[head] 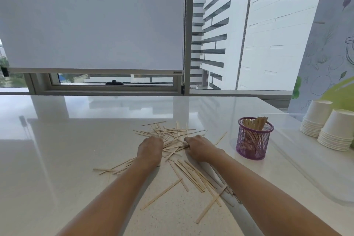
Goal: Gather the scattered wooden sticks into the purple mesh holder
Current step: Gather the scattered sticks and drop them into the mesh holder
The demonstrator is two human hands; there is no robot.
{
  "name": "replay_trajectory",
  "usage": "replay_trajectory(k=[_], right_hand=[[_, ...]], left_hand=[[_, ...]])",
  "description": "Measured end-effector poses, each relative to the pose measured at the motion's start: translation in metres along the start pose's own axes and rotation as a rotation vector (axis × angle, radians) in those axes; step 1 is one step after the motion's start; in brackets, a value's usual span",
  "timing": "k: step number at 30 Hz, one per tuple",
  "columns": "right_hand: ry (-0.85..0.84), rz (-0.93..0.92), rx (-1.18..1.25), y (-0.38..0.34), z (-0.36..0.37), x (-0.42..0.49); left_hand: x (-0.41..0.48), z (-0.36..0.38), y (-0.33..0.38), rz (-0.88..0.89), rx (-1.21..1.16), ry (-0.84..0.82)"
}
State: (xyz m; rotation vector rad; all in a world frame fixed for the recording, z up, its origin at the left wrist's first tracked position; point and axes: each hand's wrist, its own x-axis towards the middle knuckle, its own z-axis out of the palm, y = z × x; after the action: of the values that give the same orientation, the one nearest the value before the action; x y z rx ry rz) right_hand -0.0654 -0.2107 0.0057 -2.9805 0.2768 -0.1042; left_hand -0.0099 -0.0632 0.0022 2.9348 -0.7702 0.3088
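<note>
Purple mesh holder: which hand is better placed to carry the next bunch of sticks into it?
The right hand, probably. It rests on the stick pile on the side nearer the purple mesh holder, which stands to its right. The left hand is across the pile and would have to cross over the right forearm.

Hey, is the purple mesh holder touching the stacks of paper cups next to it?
Apart. The head view shows bare countertop between the purple mesh holder and the nearest stack of paper cups, a plain gap.

Two bare forearms, no sleeves, no jewellery.
</note>
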Motion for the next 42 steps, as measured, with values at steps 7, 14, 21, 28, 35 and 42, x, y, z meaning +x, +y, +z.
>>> replay_trajectory(k=[7, 14, 21, 28, 35, 42], right_hand=[[0.124, -0.082, -0.199, -0.014, 0.0, -0.002], [0.148, -0.076, -0.205, -0.018, 0.001, -0.002], [0.081, 0.04, -0.064, -0.012, -0.005, 0.002], [0.02, 0.152, 0.107, -0.001, 0.004, 0.006], [0.007, 0.25, 0.23, -0.003, 0.006, 0.008], [0.085, 0.261, 0.54, -0.006, -0.012, 0.013]], left_hand=[[0.0, -0.002, 0.006, 0.071, 0.089, 0.065], [-0.002, 0.001, 0.001, 0.084, 0.116, 0.126], [0.002, 0.007, -0.003, -0.005, -0.069, 0.208], [0.01, 0.01, 0.004, -0.073, -0.49, 0.24], [0.015, 0.001, 0.01, -0.185, -0.97, 0.304], [0.019, -0.005, 0.02, -0.216, -1.538, 0.306]])
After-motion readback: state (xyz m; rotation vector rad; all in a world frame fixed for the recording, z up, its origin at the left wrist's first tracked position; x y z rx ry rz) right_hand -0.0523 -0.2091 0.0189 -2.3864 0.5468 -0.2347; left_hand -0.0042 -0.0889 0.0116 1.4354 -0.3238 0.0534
